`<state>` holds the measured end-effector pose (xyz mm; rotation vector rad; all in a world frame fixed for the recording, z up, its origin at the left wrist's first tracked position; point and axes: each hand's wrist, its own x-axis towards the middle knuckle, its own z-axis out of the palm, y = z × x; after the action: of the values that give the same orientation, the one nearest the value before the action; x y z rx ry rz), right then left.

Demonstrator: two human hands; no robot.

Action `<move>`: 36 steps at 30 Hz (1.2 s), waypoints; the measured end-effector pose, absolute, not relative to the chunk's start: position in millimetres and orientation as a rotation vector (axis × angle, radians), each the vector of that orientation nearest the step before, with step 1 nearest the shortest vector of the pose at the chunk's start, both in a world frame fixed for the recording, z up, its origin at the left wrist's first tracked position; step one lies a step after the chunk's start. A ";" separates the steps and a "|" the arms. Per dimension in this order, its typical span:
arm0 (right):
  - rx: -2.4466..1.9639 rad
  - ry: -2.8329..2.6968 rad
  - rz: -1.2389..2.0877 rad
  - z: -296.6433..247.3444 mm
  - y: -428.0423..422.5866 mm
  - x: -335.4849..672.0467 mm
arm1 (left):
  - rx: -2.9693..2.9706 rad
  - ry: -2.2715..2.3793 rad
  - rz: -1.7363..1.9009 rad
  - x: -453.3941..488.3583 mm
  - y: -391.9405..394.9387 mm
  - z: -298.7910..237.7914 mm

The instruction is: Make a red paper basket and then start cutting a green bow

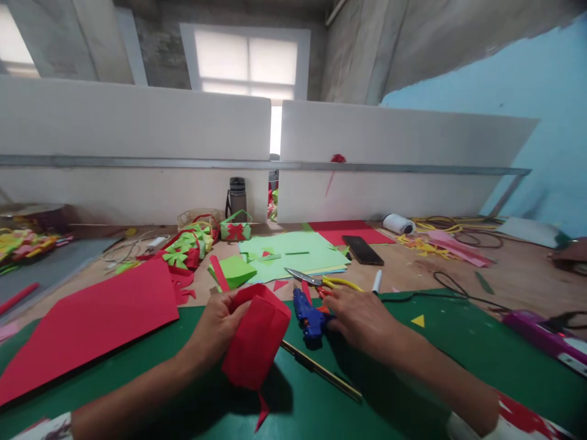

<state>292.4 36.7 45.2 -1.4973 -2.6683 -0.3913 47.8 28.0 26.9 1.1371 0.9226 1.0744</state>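
My left hand (215, 333) is closed on a red paper box (257, 339), its thumb over the rim and the open end tilted up. A narrow red strip hangs from the box's lower end. On the right, my right hand (362, 318) is curled round the handle side of a blue glue gun (309, 318), whose orange trigger shows beside the fingers. Scissors (305, 278) with yellow handles lie just beyond the gun. Between the hands, a gold-coloured pen (323, 370) rests on the green mat (403, 391).
Red card (101, 318) covers the left side. Pale green sheets (307, 247), a phone (362, 250) and a marker (376, 281) lie ahead. Behind stand a small green basket (236, 229) and a bottle (237, 198). A purple power strip (545, 333) with cables is at right.
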 end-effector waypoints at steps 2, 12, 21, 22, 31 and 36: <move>-1.493 -2.725 -0.273 35.4 41.0 300.1 | 1.199 0.960 1.019 50.9 28.6 20.6; -1.426 -2.302 0.087 26.6 45.6 306.6 | 1.289 0.913 0.891 54.6 28.7 7.7; -1.336 -2.055 0.749 37.1 17.5 301.8 | 1.297 0.925 0.930 53.5 30.0 5.1; -1.340 -2.043 0.732 35.3 16.0 301.7 | 1.293 0.943 0.943 53.7 30.5 5.0; -1.334 -2.141 0.487 32.5 18.4 310.5 | 1.337 0.951 1.059 50.5 32.7 0.5; -1.273 -2.157 0.395 25.3 16.7 312.1 | 1.471 0.986 1.063 48.0 31.6 0.1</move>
<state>312.1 16.7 25.3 -1.2731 -2.1574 0.3945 48.0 31.6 0.1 1.4715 0.9855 1.0633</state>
